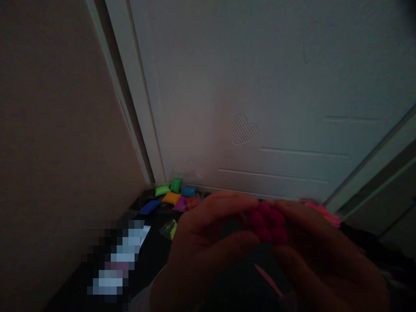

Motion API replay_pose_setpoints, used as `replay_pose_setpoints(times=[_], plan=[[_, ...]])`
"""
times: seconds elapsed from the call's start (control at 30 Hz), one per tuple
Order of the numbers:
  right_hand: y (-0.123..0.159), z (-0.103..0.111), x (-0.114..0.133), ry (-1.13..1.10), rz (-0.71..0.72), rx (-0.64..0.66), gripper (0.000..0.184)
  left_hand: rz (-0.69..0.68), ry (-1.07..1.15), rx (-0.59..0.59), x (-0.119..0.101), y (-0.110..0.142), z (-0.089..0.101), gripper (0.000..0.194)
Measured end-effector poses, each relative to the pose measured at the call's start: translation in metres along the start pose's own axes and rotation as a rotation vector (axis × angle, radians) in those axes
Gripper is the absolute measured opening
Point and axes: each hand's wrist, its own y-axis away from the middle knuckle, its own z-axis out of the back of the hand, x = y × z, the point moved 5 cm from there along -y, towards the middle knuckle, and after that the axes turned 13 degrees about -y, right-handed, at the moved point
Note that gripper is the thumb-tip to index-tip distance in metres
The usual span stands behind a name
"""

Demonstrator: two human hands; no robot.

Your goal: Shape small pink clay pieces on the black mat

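Observation:
A cluster of round pink balls (267, 223), flower-like and perhaps modelling clay, is held up between both hands. My left hand (208, 242) pinches its left side between thumb and fingers. On the right side, my right hand (325, 255) closes its fingers and thumb around the cluster's edge. Below the hands lies a slim pink pointed tool (268, 279), partly hidden by my right hand. The picture is dark, so fine detail on the cluster does not show.
Small coloured packets, among them an orange one (171, 198) and a blue one (150, 207), lie at the back left. A yellow-green packet (172, 229) sits nearer. Further left is a blurred-out pale object (120, 260). Something pink (323, 214) lies at right. A white door (260, 86) stands behind.

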Motion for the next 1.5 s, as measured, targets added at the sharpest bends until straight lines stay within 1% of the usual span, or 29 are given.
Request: replay_pose_setpoints(times=[0.13,0.27,0.4,0.47,0.6,0.7,0.87,1.0,1.1,1.3,1.43,1.5], plan=[[0.001,0.003,0.002,0.016,0.010,0.009,0.035,-0.042,-0.069,0.003,-0.004,0.002,-0.001,0.025],[0.005,0.004,0.003,-0.035,-0.012,-0.064,0.035,-0.073,-0.128,0.021,-0.010,0.001,-0.001,0.027],[0.006,0.001,0.004,-0.044,-0.022,-0.086,0.029,-0.079,-0.171,0.065,-0.012,0.000,-0.001,0.028],[0.006,0.001,0.004,-0.045,-0.017,-0.110,0.028,-0.068,-0.167,0.065,-0.011,0.000,-0.001,0.027],[0.004,0.001,-0.002,-0.078,-0.042,-0.074,0.029,-0.048,-0.138,0.052,-0.007,0.002,-0.002,0.026],[0.004,0.001,-0.007,-0.123,-0.039,-0.055,0.032,-0.029,-0.104,0.020,-0.003,0.002,-0.002,0.026],[0.005,0.000,-0.006,-0.176,0.039,-0.120,0.037,-0.012,-0.027,-0.061,-0.001,0.002,-0.001,0.028],[0.005,-0.002,-0.004,-0.184,0.063,-0.127,0.033,-0.039,-0.111,-0.053,-0.004,0.002,-0.001,0.033],[0.005,-0.002,-0.006,-0.212,0.035,-0.145,0.030,-0.075,-0.174,-0.058,-0.007,0.002,0.000,0.035],[0.003,-0.001,-0.006,-0.174,-0.026,-0.161,0.021,-0.155,-0.257,-0.057,-0.011,0.002,0.000,0.037],[0.001,-0.002,-0.004,-0.159,-0.059,-0.156,0.015,-0.141,-0.278,-0.106,-0.011,0.003,0.001,0.037],[0.000,-0.002,-0.004,-0.162,-0.090,-0.176,0.014,-0.137,-0.280,-0.105,-0.011,0.004,0.000,0.037]])
